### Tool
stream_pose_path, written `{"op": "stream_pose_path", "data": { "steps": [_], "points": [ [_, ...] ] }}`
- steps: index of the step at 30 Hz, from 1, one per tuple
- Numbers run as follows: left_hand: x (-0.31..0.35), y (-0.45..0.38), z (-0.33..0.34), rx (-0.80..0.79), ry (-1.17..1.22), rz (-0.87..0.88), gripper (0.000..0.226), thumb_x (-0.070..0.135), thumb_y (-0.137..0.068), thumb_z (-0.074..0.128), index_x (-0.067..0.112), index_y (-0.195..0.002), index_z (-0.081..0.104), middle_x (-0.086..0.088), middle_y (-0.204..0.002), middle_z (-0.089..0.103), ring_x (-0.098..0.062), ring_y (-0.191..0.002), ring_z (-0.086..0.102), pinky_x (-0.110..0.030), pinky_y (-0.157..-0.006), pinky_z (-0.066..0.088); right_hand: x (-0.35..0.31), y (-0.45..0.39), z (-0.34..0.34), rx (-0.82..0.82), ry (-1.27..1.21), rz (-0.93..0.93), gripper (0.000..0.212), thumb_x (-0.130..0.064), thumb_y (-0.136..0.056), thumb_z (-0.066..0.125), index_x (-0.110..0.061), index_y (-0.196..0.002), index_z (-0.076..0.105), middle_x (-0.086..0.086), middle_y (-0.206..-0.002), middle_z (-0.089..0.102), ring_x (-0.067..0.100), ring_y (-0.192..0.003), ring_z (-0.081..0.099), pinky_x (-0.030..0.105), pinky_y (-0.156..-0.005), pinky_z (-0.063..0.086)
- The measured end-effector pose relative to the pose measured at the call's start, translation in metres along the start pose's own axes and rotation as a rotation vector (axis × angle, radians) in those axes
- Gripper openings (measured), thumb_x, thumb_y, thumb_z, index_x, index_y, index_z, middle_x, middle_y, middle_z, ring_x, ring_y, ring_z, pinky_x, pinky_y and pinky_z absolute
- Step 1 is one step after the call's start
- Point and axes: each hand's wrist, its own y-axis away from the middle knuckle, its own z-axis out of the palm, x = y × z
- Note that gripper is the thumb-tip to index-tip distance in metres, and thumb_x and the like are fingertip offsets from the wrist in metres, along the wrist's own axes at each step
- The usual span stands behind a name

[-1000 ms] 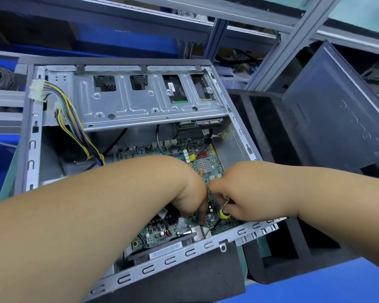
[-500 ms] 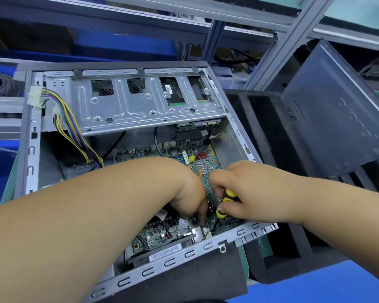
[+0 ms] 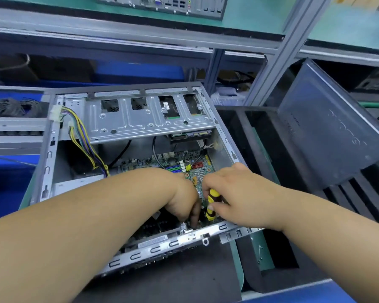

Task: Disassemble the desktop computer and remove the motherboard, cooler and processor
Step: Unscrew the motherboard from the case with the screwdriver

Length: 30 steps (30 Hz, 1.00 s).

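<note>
Grey metal shelving frames the back of our workstation, and on the dark desk (image 3: 184,281) below it lies the open grey steel desktop computer case (image 3: 48,171), its side panel off. Deep inside sits the green motherboard (image 3: 197,171), not yet lifted out, with a silver drive cage (image 3: 144,119) spanning the far end and a bundle of yellow, purple and black power cables (image 3: 83,141) draped over the case's left wall.

We judge that we are loosening a motherboard screw near the front edge of the case. Our right hand (image 3: 239,193) wraps its fingers around the yellow-and-black screwdriver handle (image 3: 212,204), thumb pressed along it. Our left hand (image 3: 184,200) reaches down beside the tool, one finger (image 3: 195,215) pointing at the board just by the shaft, likely steadying the tip or the screw. Whether the other left fingers pinch anything we cannot tell.

Next we would need to keep the driver square on the screw head, back it out, and catch the screw before it drops under the board.

Much is hidden: our forearms cover the near half of the motherboard, so the cooler and processor are not clearly seen. The screwdriver tip and the screw are blocked by our hands. A dark leaning side panel (image 3: 328,127) stands at the right.
</note>
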Motion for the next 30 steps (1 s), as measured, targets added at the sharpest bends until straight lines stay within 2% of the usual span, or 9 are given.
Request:
{"op": "stream_pose_path", "data": {
  "steps": [2, 5, 8, 10, 13, 16, 20, 26, 30],
  "points": [
    [0.005, 0.003, -0.001, 0.022, -0.001, -0.050, 0.033, 0.023, -0.090, 0.054, 0.041, -0.114, 0.067, 0.018, -0.101, 0.058, -0.015, -0.110, 0.052, -0.036, -0.101, 0.043, 0.002, 0.001, 0.002, 0.002, 0.049, -0.026, 0.024, -0.045, -0.096, 0.044, -0.025, -0.104, 0.054, -0.011, -0.088, 0.053, 0.015, -0.097, 0.048, 0.034, -0.097, 0.027],
    [0.012, 0.010, -0.005, 0.122, 0.074, -0.114, 0.024, 0.020, -0.093, 0.053, 0.024, -0.111, 0.067, 0.011, -0.084, 0.059, -0.019, -0.089, 0.056, -0.031, -0.083, 0.047, 0.004, -0.001, 0.004, 0.027, 0.135, -0.056, 0.037, -0.057, -0.097, 0.036, -0.026, -0.091, 0.055, -0.011, -0.072, 0.044, 0.015, -0.088, 0.045, 0.033, -0.094, 0.027],
    [0.020, 0.025, -0.012, 0.305, 0.202, -0.229, 0.018, 0.020, -0.091, 0.050, 0.013, -0.097, 0.066, -0.004, -0.078, 0.063, -0.016, -0.060, 0.053, -0.021, -0.053, 0.043, 0.008, -0.001, 0.006, 0.053, 0.071, -0.077, 0.022, -0.048, -0.098, 0.042, -0.029, -0.090, 0.048, -0.010, -0.072, 0.045, 0.014, -0.082, 0.040, 0.034, -0.093, 0.025],
    [0.023, 0.033, -0.014, 0.428, 0.294, -0.301, 0.015, 0.019, -0.090, 0.049, 0.016, -0.091, 0.063, -0.006, -0.080, 0.064, -0.012, -0.052, 0.048, -0.016, -0.043, 0.040, 0.011, 0.001, 0.007, 0.092, 0.005, -0.094, 0.011, -0.039, -0.095, 0.046, -0.028, -0.094, 0.044, -0.008, -0.080, 0.048, 0.015, -0.082, 0.040, 0.035, -0.095, 0.027],
    [0.031, 0.035, -0.008, 0.527, 0.396, -0.414, 0.022, 0.011, -0.088, 0.048, 0.023, -0.096, 0.064, -0.005, -0.092, 0.067, -0.017, -0.065, 0.056, -0.020, -0.057, 0.046, 0.012, 0.004, 0.010, 0.121, 0.002, -0.124, 0.015, -0.032, -0.092, 0.044, -0.021, -0.100, 0.048, -0.005, -0.087, 0.052, 0.019, -0.083, 0.044, 0.038, -0.097, 0.030],
    [0.039, 0.024, 0.002, 0.541, 0.449, -0.497, 0.022, 0.008, -0.087, 0.050, 0.013, -0.103, 0.066, -0.009, -0.097, 0.068, -0.027, -0.086, 0.063, -0.031, -0.071, 0.049, 0.010, 0.002, 0.012, 0.128, 0.059, -0.135, 0.031, -0.046, -0.098, 0.034, -0.020, -0.101, 0.051, -0.005, -0.085, 0.055, 0.021, -0.082, 0.048, 0.038, -0.091, 0.031],
    [0.036, 0.016, 0.012, 0.686, 0.545, -0.485, 0.016, 0.007, -0.086, 0.055, 0.020, -0.084, 0.063, -0.006, -0.095, 0.069, -0.025, -0.090, 0.062, -0.035, -0.080, 0.051, 0.014, -0.001, 0.016, 0.118, 0.032, -0.128, 0.027, -0.044, -0.099, 0.036, -0.022, -0.102, 0.053, -0.007, -0.078, 0.055, 0.020, -0.077, 0.048, 0.039, -0.096, 0.031],
    [0.022, 0.018, 0.016, 0.878, 0.574, -0.468, 0.022, 0.013, -0.088, 0.061, 0.033, -0.079, 0.058, 0.016, -0.081, 0.057, -0.013, -0.085, 0.055, -0.026, -0.074, 0.039, 0.018, -0.002, 0.018, 0.125, 0.017, -0.129, 0.025, -0.036, -0.094, 0.039, -0.021, -0.105, 0.055, -0.001, -0.090, 0.063, 0.024, -0.088, 0.055, 0.043, -0.098, 0.033],
    [0.022, 0.019, 0.015, 0.832, 0.576, -0.476, 0.017, 0.015, -0.090, 0.061, 0.031, -0.084, 0.060, 0.020, -0.078, 0.051, -0.005, -0.076, 0.050, -0.015, -0.060, 0.033, 0.019, -0.006, 0.019, 0.105, 0.024, -0.129, 0.037, -0.054, -0.099, 0.031, -0.025, -0.095, 0.054, -0.009, -0.069, 0.049, 0.020, -0.075, 0.047, 0.040, -0.095, 0.031]
  ]
}}
